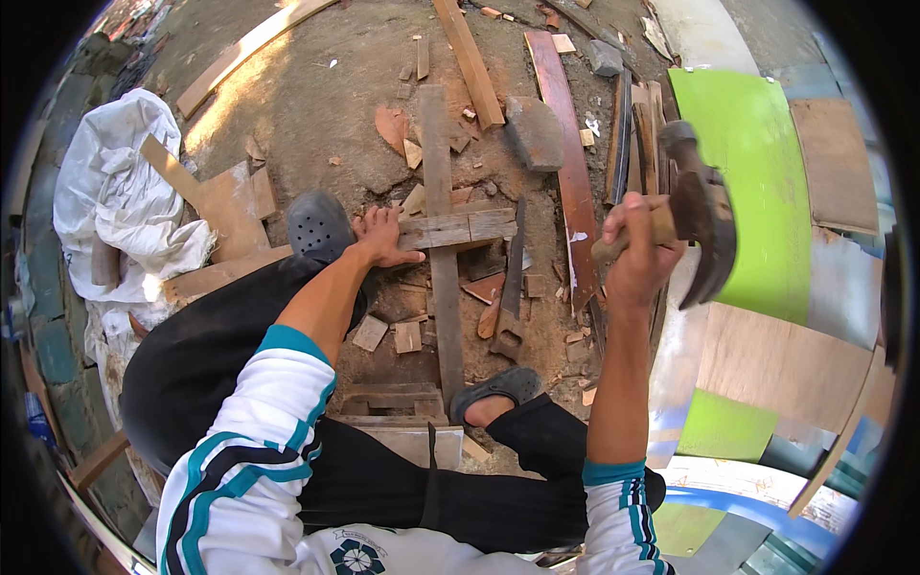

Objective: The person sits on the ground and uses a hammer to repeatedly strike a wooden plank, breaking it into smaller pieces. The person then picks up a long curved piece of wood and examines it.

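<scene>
My right hand (640, 257) is raised at the right, its fingers wrapped round the wooden handle of a claw hammer (707, 213). The dark metal head is slightly blurred, and its claw curves down toward me. Low over the ground, my left hand (380, 237) grips the left end of a short wooden block (450, 230), thumb along the near edge and fingers toward the far side. This block lies crosswise over a long narrow plank (439, 163). A handsaw (513, 287) rests just right of the plank.
Wood offcuts (371, 333) litter the dirt around my shoes. Beyond the block lies a grey stone (535, 132), beside a long reddish board (565, 163). A white sack (125, 192) sits at the left. Green sheeting (743, 182) and plywood (781, 359) line the right.
</scene>
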The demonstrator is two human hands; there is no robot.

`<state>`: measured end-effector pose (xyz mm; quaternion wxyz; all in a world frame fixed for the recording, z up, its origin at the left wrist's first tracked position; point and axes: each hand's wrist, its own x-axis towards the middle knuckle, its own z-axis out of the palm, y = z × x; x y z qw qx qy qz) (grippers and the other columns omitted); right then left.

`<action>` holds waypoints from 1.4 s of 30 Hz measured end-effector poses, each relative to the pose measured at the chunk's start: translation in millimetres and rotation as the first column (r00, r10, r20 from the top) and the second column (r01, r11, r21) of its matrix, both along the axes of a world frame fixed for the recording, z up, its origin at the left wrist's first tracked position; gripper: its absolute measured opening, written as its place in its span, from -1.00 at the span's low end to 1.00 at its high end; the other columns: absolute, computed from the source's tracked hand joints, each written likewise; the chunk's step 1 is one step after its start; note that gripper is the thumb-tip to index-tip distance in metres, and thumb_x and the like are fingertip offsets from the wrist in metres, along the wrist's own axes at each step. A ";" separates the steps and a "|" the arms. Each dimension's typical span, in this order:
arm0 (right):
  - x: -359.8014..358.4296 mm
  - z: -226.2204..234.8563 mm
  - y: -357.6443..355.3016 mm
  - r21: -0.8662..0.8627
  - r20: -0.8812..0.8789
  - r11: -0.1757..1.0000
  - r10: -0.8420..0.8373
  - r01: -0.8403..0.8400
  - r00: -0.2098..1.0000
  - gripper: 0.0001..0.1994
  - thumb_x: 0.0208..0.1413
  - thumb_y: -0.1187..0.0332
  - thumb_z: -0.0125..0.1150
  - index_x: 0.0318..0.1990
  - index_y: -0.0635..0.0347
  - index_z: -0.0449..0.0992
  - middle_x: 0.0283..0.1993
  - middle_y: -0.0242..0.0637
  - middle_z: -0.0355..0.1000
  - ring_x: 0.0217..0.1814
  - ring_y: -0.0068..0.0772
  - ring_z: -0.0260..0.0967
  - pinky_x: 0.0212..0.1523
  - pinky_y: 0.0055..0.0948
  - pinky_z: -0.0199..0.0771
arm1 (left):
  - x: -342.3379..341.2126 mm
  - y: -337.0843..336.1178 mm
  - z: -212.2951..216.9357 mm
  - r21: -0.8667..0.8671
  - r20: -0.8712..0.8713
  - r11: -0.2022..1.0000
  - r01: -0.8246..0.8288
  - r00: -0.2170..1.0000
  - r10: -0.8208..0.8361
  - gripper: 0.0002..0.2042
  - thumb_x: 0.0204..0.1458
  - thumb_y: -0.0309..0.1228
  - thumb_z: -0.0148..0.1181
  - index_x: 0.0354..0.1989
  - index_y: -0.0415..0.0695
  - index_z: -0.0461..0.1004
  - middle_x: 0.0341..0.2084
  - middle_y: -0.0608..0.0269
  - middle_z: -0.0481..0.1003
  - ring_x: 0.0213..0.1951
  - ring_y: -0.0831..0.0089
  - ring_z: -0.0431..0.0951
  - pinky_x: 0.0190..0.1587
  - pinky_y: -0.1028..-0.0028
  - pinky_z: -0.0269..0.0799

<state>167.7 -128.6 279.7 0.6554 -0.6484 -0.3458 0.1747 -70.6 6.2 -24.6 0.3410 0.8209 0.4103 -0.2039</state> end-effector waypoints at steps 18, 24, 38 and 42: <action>33.4 -168.7 -51.4 -0.496 0.289 0.814 -0.175 0.304 0.941 -0.64 0.10 0.17 0.26 -0.33 0.40 0.51 -0.65 -0.30 0.40 -0.60 -0.35 0.38 -0.50 -0.21 0.35 | 9.3 -8.0 7.2 0.042 -0.017 0.997 0.059 0.998 -0.059 0.40 -0.46 0.41 0.42 0.48 -0.18 -0.21 0.43 -0.20 -0.15 0.47 -0.26 -0.47 0.36 -0.30 -0.55; 34.3 11.6 5.9 0.398 -0.006 0.912 0.112 -0.100 0.994 -0.72 0.25 0.46 0.08 -0.50 0.18 0.18 -0.66 -0.38 0.21 -0.63 -0.56 0.14 -0.52 -0.42 0.28 | 12.1 -5.2 12.7 0.007 -0.014 0.999 0.052 0.999 -0.052 0.40 -0.46 0.42 0.41 0.48 -0.18 -0.21 0.44 -0.19 -0.15 0.47 -0.24 -0.47 0.37 -0.28 -0.56; 22.0 -186.2 -48.8 -0.660 0.275 0.706 -0.091 0.257 0.957 -0.69 0.04 0.22 0.28 -0.41 0.39 0.56 -0.58 0.03 0.49 -0.43 -0.12 0.58 -0.41 -0.18 0.43 | 14.4 -13.7 7.1 0.035 0.032 0.999 0.034 0.999 -0.035 0.44 -0.43 0.52 0.30 0.50 -0.18 -0.31 0.47 -0.21 -0.23 0.47 -0.25 -0.54 0.38 -0.20 -0.63; 33.7 -45.7 -2.0 -0.155 0.104 0.977 -0.131 0.146 0.986 -0.78 0.18 0.34 0.18 -0.44 0.28 0.44 -0.60 -0.28 0.39 -0.56 -0.44 0.35 -0.48 -0.34 0.34 | 6.9 -6.1 11.3 0.032 0.009 0.999 0.034 0.999 -0.034 0.43 -0.42 0.51 0.30 0.50 -0.18 -0.31 0.46 -0.22 -0.23 0.47 -0.26 -0.53 0.38 -0.20 -0.63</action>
